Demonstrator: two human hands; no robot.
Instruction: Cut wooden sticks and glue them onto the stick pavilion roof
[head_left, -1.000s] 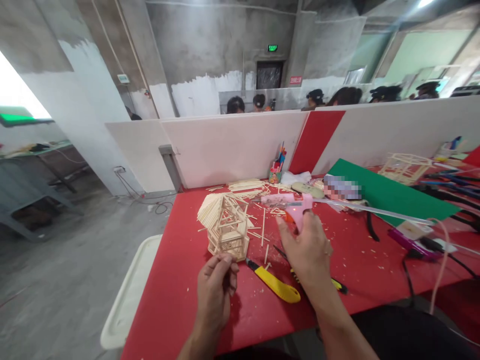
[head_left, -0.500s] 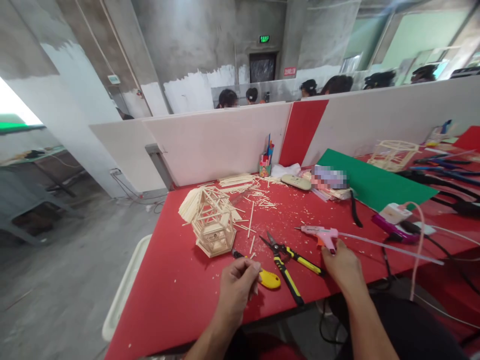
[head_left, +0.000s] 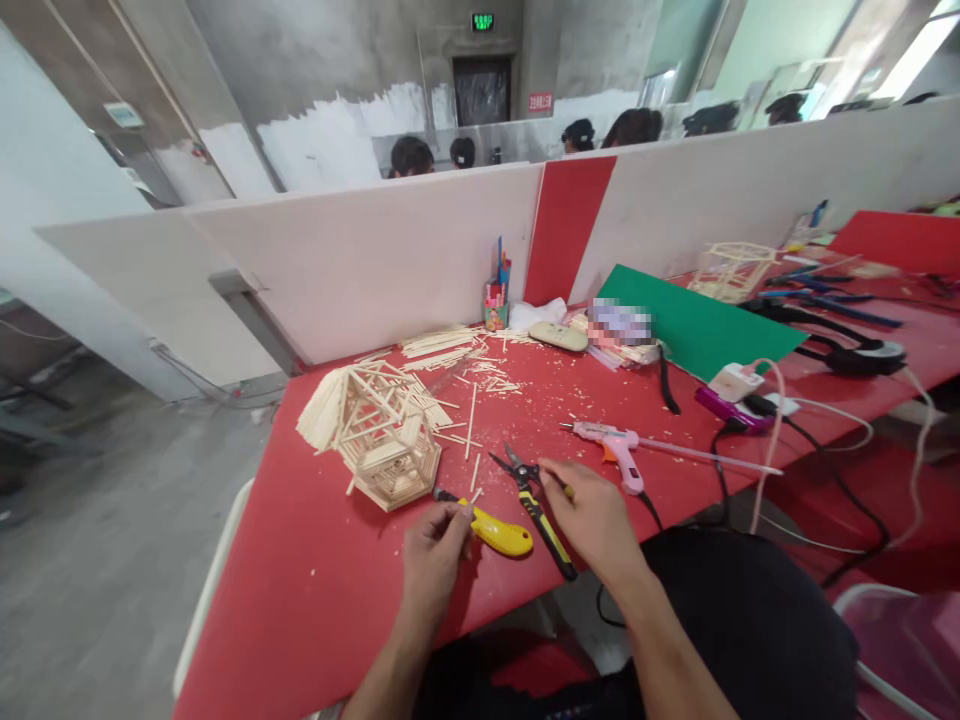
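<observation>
My left hand (head_left: pixel 439 550) is closed in a pinch on a thin wooden stick (head_left: pixel 477 495), whose pale tip shows above the fingertips. Just beside it lies a yellow-handled utility knife (head_left: pixel 499 532). My right hand (head_left: pixel 592 515) curls over one handle of the black-and-yellow snips (head_left: pixel 544 525), hiding most of that handle; the blades point away, parted. Right of this hand, a pink hot glue gun (head_left: pixel 619 450) with a long glue stick in its back rests on the table. A lantern-like frame of wooden sticks (head_left: pixel 390 450) stands to the left.
Loose sticks (head_left: pixel 442 350) and scraps spread over the red table (head_left: pixel 300 600). At the back are a pen cup (head_left: pixel 496 308), an oval beige case (head_left: pixel 559 336) and a green board (head_left: pixel 697 325). A purple power strip (head_left: pixel 731 410) with cables sits right. A white partition (head_left: pixel 390 250) stands behind.
My right hand has let go of the glue gun, now lying on the table, and moved left onto the snips' handle. My left hand keeps its pinch near the knife. The view has shifted.
</observation>
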